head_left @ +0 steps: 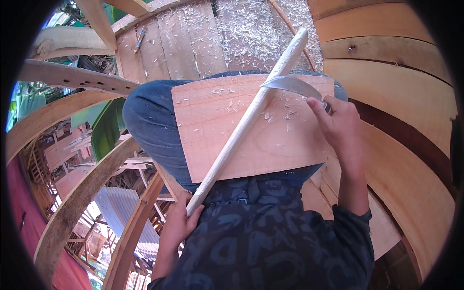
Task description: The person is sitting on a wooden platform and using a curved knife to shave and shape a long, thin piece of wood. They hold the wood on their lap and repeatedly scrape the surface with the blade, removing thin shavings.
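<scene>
A long pale wooden stick [240, 126] slants across a flat wooden board [217, 104] lying over my lap. My left hand [182, 216] is closed round the stick's near end, by my waist. In my right hand [340, 123] is a knife with a curved blade [295, 85], its handle mostly hidden by my fingers and its thumb laid along the top. The blade's tip end meets the stick near the board's far edge. Small wood shavings [220, 91] lie scattered over the board.
Planks [181, 46] ahead of my knees are strewn with shavings [256, 29]. A small marker-like stick [140, 39] lies at the far left. Plank walling [386, 87] rises close on the right. Wooden rails [82, 198] stand on the left, with a corrugated sheet [125, 212] below.
</scene>
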Demonstrator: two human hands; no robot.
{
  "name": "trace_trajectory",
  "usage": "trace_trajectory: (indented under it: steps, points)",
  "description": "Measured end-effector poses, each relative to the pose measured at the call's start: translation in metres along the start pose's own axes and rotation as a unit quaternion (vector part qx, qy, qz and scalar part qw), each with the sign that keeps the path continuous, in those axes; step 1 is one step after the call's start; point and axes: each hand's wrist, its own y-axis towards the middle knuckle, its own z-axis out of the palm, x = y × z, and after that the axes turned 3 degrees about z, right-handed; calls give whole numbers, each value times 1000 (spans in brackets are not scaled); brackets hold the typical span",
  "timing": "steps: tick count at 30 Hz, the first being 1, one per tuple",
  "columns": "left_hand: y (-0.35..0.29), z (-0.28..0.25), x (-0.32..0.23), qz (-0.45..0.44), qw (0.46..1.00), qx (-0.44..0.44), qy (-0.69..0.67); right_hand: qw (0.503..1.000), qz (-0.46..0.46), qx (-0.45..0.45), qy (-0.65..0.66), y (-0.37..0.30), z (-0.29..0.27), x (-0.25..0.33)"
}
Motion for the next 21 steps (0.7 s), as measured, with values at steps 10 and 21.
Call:
trace_trajectory:
  steps: [10, 21]
  points:
    - [-5, 10, -1, -31, 997, -19, 69, 996, -69, 55, 29, -42, 29, 5]
    - [7, 26, 12, 19, 979, -101, 176, 994, -36, -67, -84, -20, 30, -32]
